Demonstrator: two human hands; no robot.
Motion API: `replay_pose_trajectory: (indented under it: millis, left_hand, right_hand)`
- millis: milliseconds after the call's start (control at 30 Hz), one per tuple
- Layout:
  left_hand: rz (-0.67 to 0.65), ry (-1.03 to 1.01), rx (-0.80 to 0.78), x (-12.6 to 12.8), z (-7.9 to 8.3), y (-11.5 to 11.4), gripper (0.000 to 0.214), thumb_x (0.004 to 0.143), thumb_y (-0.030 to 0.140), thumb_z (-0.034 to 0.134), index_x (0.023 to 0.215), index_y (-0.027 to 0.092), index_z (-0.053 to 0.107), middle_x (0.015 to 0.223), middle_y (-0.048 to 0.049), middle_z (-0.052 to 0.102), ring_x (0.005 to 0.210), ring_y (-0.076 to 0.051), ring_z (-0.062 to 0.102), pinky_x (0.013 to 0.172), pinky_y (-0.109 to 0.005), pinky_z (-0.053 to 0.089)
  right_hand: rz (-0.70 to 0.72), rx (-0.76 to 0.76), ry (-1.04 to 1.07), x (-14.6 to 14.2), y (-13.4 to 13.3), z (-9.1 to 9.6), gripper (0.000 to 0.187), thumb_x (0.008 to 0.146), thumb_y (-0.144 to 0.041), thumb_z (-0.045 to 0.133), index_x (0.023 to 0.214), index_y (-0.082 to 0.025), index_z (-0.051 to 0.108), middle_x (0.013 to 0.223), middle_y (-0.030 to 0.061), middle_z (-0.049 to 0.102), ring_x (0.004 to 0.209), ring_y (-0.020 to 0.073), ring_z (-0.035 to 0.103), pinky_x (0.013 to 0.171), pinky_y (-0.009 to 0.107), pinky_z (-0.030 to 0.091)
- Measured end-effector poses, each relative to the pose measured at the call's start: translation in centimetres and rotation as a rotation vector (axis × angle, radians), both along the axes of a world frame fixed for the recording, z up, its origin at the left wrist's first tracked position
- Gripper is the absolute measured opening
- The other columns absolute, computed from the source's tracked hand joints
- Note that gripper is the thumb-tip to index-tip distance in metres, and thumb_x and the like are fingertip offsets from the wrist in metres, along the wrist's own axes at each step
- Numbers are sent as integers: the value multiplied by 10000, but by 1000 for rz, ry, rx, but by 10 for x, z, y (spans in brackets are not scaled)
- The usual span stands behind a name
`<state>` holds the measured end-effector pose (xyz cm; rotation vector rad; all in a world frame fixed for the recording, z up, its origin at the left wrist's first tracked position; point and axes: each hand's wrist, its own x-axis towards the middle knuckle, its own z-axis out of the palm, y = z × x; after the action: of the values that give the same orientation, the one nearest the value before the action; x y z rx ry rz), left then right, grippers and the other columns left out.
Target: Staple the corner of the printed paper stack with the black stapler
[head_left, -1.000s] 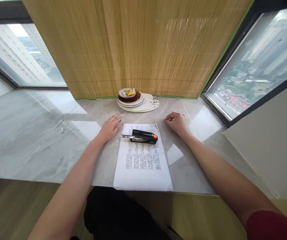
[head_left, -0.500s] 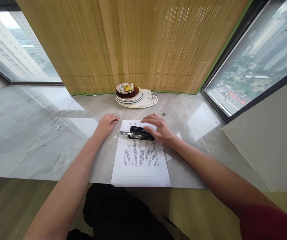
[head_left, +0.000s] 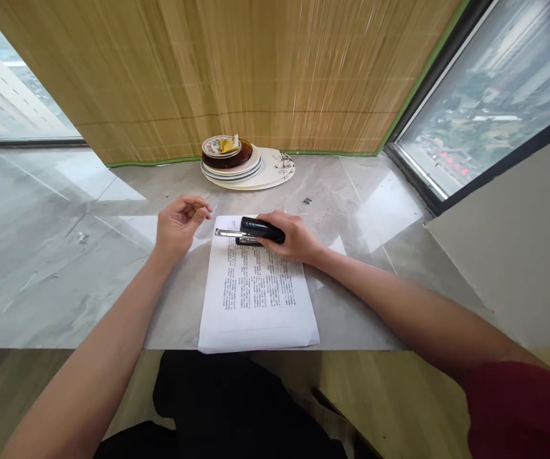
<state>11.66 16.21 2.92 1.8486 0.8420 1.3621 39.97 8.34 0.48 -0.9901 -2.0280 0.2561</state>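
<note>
A black stapler (head_left: 264, 228) is gripped in my right hand (head_left: 294, 234), fingers over its back and thumb along its near side. From its left end a silver metal rail (head_left: 228, 233) sticks out toward my left hand. Beneath it lie printed paper sheets (head_left: 260, 299), squared together near the counter's front edge. My left hand (head_left: 179, 226) is off to the left of the rail, fingers loosely curled, thumb apart, with nothing visible held. It does not touch the stapler or the paper.
Stacked plates (head_left: 231, 167) with a yellow packet (head_left: 228, 144) on top stand at the back, before a bamboo blind (head_left: 237, 76). Small staple pieces (head_left: 307, 201) lie right of the paper. A crumpled bit (head_left: 82, 237) lies on the counter (head_left: 40, 274) at left.
My right hand has closed around the stapler and tilted it up somewhat. The left hand has turned, lifting its fingers off the counter. The view has shifted slightly.
</note>
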Motion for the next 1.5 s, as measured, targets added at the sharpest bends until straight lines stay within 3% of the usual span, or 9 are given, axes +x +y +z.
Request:
replay_pose_trajectory:
  millis: [167,300,467,667,1100,1333,1500]
  left_hand:
    - [-47,51,38,6,1,-10,174,850,375,867,949,233,849,890,-57,782,758,-147,685,700,-288,551]
    - [-72,130,37,10,0,-15,123,812,353,891,896,269,859,885,-48,811,807,-185,721,766,-341,586]
    - [-258,168,17,13,-2,-20,140,815,319,885,926,244,845,964,-71,826,920,-222,773,907,-407,624]
    - [-420,247,67,12,-3,-18,46,856,229,824,902,226,825,1026,-89,808,940,-217,764,913,-399,614]
    - [-391,321,9,13,-5,-18,63,853,246,821,905,215,803,975,-78,792,921,-208,735,862,-377,591]
    - [-269,269,-7,11,-10,-17,145,801,284,893,924,237,833,960,-63,820,887,-209,758,834,-369,604]
    - [-328,278,34,13,-7,-17,106,823,288,876,909,239,841,963,-64,827,909,-215,776,880,-374,616]
  right_hand:
    - [35,-17,-40,0,0,-2,346,932,-305,665,1257,-184,667,1074,96,750,937,223,692,835,348,536]
    - [36,-35,-23,0,1,-1,338,919,-290,672,1241,-188,664,1074,96,754,922,220,693,837,347,534]
    - [64,-41,-2,0,0,1,339,903,-272,679,1233,-195,661,1085,88,765,947,223,709,841,341,529]
    - [77,-24,29,0,1,1,319,884,-269,692,1193,-200,657,1078,76,767,932,209,707,842,331,529]
    - [56,-50,-18,0,2,0,314,864,-267,697,1170,-206,658,1048,78,758,927,222,696,823,343,517]
    - [59,-69,-12,0,1,2,307,861,-248,690,1164,-215,653,1050,67,754,914,211,686,811,335,507]
    - [58,-71,-10,-1,1,3,309,859,-245,686,1163,-202,653,1038,71,749,893,204,682,803,328,504]
